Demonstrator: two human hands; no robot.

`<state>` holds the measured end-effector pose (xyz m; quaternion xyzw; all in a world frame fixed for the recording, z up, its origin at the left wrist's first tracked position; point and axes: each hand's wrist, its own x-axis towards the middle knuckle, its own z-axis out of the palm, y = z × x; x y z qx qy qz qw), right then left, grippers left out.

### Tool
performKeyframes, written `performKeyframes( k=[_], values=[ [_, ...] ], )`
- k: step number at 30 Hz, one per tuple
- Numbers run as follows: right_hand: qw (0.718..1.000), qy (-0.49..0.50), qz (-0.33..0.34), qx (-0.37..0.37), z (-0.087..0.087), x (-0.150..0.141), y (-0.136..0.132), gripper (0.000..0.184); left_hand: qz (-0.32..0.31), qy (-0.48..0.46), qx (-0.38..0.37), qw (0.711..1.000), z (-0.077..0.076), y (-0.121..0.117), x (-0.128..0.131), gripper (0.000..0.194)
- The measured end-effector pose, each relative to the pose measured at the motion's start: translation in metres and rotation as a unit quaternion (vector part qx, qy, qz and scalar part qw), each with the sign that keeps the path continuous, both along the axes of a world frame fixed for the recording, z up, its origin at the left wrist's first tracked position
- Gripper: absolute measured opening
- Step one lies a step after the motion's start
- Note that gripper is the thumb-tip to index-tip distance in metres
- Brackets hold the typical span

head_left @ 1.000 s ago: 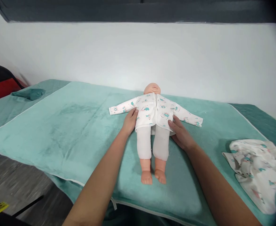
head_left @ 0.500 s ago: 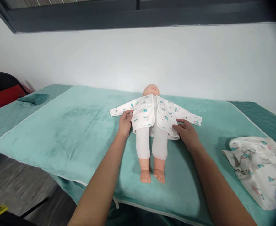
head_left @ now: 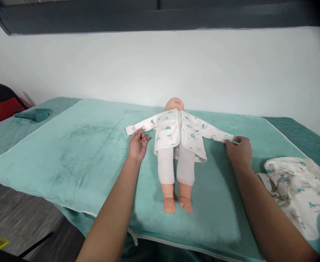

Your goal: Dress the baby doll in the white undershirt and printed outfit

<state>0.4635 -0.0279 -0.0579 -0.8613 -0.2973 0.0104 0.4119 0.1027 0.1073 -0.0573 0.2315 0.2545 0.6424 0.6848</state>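
Note:
A baby doll [head_left: 185,171] lies on its back with its bare feet towards me. It wears a white printed jacket [head_left: 192,136] whose front hangs apart, both sleeves spread outwards. Just below the sleeve on the left is my left hand [head_left: 138,145], palm turned partly up, fingers loosely curled and apart, fingertips by the sleeve's edge. My right hand [head_left: 238,150] is at the cuff of the other sleeve, thumb against the cuff and a gap between thumb and forefinger. No grip on the cloth shows in either hand.
A crumpled white printed garment [head_left: 299,193] lies to the right, beside my right forearm. The doll rests on a green padded cover [head_left: 67,153] over a table against a white wall [head_left: 160,69]. A red and black chair [head_left: 1,109] stands at far left.
Both hands have left the jacket's lower sides and moved outwards: my left to below its sleeve, my right out to the cuff. The doll has hardly moved.

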Motion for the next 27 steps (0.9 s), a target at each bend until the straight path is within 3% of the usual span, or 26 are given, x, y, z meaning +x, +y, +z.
performKeyframes(
  k=[6,14,20,27],
  values=[
    [0.998,-0.014,0.049,-0.030,0.003,0.028,0.022,0.028,-0.003,0.008,-0.001,1.000,0.001,0.001,0.002,0.008],
    [0.998,-0.025,0.035,0.054,-0.004,0.053,0.043,0.037,0.003,0.006,-0.011,1.000,0.002,0.001,0.002,0.007],
    [0.998,-0.036,0.017,0.053,-0.009,0.052,0.036,0.039,0.000,0.012,-0.005,1.000,0.001,0.002,0.001,0.009],
    [0.995,-0.061,0.062,0.040,-0.011,0.039,0.023,0.034,0.001,0.007,-0.005,1.000,0.002,0.001,0.001,0.009]
  ],
)
